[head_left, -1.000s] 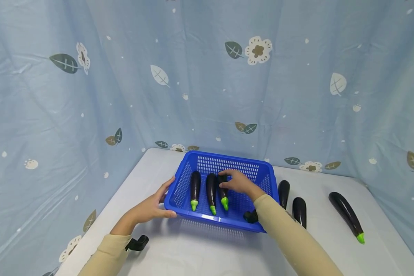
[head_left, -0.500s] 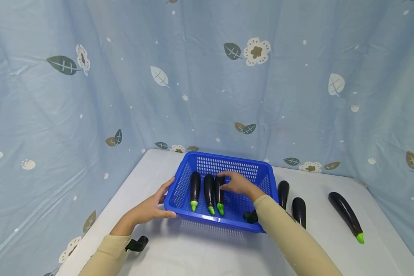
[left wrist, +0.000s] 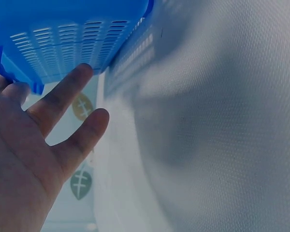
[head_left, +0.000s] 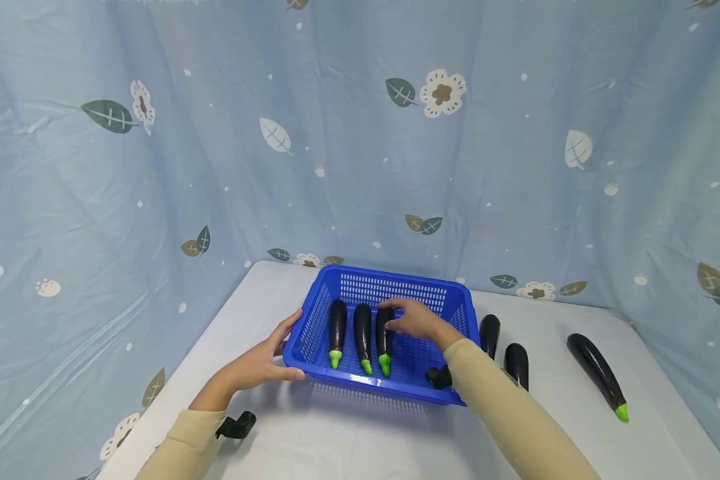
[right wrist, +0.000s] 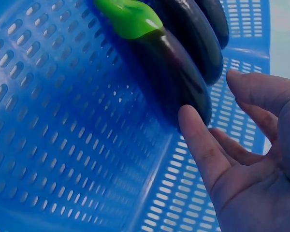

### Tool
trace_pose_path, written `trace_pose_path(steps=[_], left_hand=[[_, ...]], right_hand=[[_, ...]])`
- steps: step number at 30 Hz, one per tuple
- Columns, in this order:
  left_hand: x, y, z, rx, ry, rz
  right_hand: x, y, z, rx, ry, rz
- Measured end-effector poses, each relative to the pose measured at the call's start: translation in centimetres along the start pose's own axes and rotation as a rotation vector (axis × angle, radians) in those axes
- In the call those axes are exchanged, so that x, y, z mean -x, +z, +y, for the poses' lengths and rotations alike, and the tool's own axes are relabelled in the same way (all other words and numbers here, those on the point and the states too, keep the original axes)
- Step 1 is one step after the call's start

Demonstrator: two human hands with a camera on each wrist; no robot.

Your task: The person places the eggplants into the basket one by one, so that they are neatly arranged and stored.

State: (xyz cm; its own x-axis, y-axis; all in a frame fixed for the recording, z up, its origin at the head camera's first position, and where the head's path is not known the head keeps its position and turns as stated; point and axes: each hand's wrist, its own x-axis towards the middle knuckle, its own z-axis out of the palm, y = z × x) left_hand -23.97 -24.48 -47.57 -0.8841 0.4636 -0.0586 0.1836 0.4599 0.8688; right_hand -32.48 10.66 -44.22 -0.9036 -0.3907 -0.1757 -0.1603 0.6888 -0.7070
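- Curtain: blue, printed with leaves and flowers; it hangs behind and to the left of the work.
- Table: white-covered, beneath everything shown.
- Blue basket: perforated, resting on the table, its long side toward the person.
- Left hand: at the basket's left end, digits spread and extended, some touching the rim; well apart from the eggplant under the right hand.
- Right hand: inside the basket, entering from the right; thumb and fingers spread apart at the eggplant's rounded far end. Whether a fingertip touches the skin cannot be told.
- Nearest eggplant: in the basket, rightmost of 3, lying just left of and below the right hand. Its long axis runs from far wall to near wall, across the hand's approach.
- Other eggplants: 2 in the basket, roughly parallel to the first; 3 on the table at right.
- Green stem: at the nearest eggplant's near end, away from the right hand.
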Motion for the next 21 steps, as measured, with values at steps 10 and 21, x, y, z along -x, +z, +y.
trace_pose_path(steps=[10, 21], left_hand=[[0.0, 0.0, -0.2, -0.006, 0.003, 0.0], [0.0, 0.0, -0.3, -0.002, 0.003, 0.0]], right_hand=[[0.6, -0.6, -0.1, -0.017, 0.004, -0.013], [1.5, -2.1, 0.0, -0.051, -0.038, -0.004]])
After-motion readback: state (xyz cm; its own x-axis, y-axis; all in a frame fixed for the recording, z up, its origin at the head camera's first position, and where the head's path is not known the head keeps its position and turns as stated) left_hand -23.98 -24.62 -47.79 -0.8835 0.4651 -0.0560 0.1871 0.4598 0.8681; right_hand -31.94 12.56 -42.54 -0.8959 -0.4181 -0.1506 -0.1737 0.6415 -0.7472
